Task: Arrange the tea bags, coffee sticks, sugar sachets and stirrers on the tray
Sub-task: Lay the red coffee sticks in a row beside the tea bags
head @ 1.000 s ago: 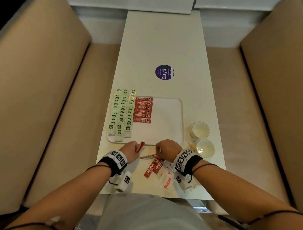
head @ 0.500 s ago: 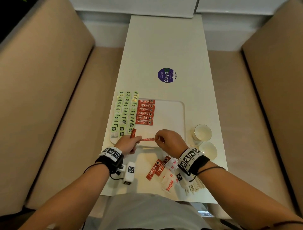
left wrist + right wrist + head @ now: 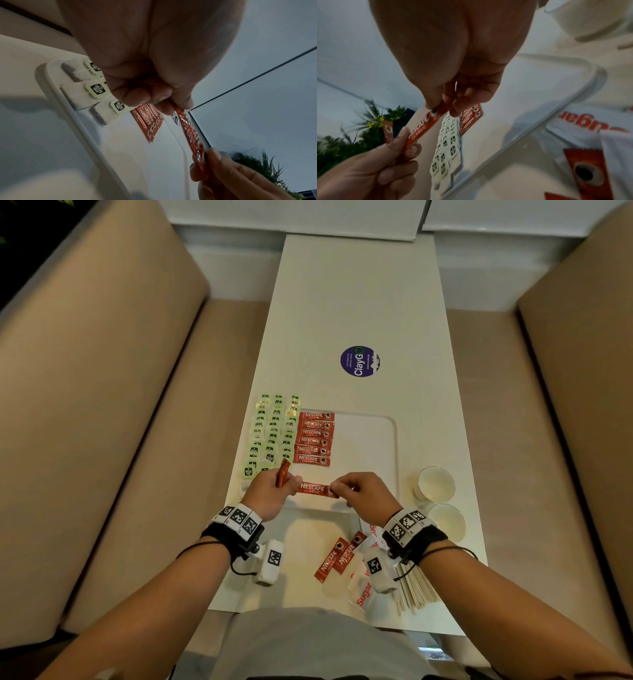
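Note:
A white tray (image 3: 376, 440) carries three rows of green-tagged tea bags (image 3: 274, 433) on its left and a column of red coffee sticks (image 3: 313, 436) beside them. Over the tray's near edge, a further coffee stick (image 3: 315, 488) lies level between both hands. My left hand (image 3: 294, 482) pinches its left end and my right hand (image 3: 337, 488) pinches its right end. The left hand also holds a second coffee stick (image 3: 283, 472), which points upward. In the right wrist view the stretched stick (image 3: 423, 124) and the second stick (image 3: 388, 132) both show in the left hand's fingers (image 3: 402, 135).
Two loose coffee sticks (image 3: 337, 558), white sugar sachets (image 3: 364, 594) and a bundle of wooden stirrers (image 3: 416, 583) lie on the table near my right wrist. Two paper cups (image 3: 435, 484) stand right of the tray. Beige benches flank the narrow table. A purple sticker (image 3: 359, 361) lies further back.
Both hands moved from the table in front of the tray to over its near edge, carrying the sticks. The stick between them now lies level, label up.

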Tool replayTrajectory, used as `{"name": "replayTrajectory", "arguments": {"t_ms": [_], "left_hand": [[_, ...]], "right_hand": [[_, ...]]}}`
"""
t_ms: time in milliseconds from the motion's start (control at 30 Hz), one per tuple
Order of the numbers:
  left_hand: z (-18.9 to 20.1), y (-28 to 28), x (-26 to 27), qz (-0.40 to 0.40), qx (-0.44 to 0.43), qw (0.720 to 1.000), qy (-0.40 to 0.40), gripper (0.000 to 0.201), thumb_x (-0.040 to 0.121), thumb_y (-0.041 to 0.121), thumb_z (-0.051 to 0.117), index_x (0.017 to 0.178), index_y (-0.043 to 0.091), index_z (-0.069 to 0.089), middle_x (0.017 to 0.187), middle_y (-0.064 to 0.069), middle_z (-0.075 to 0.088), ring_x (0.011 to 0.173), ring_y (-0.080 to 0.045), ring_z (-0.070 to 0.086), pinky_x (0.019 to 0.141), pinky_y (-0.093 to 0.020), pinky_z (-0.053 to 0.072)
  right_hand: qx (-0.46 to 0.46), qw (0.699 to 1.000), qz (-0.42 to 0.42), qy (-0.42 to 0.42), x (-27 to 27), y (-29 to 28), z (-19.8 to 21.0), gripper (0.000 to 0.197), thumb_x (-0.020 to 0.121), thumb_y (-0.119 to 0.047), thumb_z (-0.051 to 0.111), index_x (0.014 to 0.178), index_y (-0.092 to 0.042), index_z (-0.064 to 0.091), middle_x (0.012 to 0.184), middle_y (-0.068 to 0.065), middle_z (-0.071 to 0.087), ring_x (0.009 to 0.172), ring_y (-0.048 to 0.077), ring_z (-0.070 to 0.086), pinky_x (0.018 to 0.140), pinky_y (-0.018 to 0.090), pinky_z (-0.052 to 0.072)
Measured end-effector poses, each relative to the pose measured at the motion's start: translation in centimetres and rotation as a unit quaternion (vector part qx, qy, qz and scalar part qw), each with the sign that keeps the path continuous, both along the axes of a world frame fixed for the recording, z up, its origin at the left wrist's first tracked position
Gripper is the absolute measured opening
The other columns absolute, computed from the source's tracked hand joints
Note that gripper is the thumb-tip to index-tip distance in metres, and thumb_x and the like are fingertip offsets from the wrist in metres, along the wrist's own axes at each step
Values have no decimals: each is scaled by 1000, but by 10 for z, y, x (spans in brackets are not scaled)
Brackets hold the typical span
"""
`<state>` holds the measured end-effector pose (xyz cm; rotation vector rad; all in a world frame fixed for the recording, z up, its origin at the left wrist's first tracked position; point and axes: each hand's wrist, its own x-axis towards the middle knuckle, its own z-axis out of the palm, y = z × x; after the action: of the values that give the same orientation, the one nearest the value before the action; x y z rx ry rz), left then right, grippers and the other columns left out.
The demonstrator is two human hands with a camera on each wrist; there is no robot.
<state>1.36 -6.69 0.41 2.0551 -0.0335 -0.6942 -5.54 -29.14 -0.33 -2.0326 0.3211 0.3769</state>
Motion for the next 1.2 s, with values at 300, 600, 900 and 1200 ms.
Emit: {"name": "replayTrajectory", "arguments": {"t_ms": [300, 600, 900, 1200], "left_hand": [[-7, 1, 8, 27, -26, 999, -30, 20, 95, 25, 68, 77, 14, 67, 77, -4, 71, 64, -8, 56, 66, -27, 43], [-21, 5, 19, 45, -5, 999, 4, 32, 96, 33, 65, 86, 3, 68, 69, -3, 65, 54, -14, 51, 61, -29, 45], [-42, 24, 26, 34, 36, 998, 34, 31, 96, 36, 63, 76, 13, 55, 69, -5, 48, 64, -21, 48, 66, -33, 42], [-52, 33, 27, 18, 46, 998, 36, 30, 93, 33, 66, 72, 16, 53, 65, 0, 42, 64, -20, 45, 70, -37, 46]], "right_hand": [[61, 997, -40, 40, 12, 9, -1, 23, 100, -25, 63, 86, -12, 76, 55, -13, 63, 48, 1, 52, 54, 17, 44], [87, 989, -108, 42, 22, 14, -14, 11, 95, -23, 70, 89, -17, 77, 83, 6, 76, 62, 8, 61, 61, 22, 55], [0, 983, -161, 87, 37, 9, -49, 16, 95, -23, 68, 87, -13, 78, 71, 0, 70, 62, 11, 62, 55, 17, 46], [-44, 978, -170, 116, 57, 23, -58, 16, 90, -28, 74, 77, -18, 77, 71, -6, 70, 68, 10, 63, 56, 19, 44]]}}
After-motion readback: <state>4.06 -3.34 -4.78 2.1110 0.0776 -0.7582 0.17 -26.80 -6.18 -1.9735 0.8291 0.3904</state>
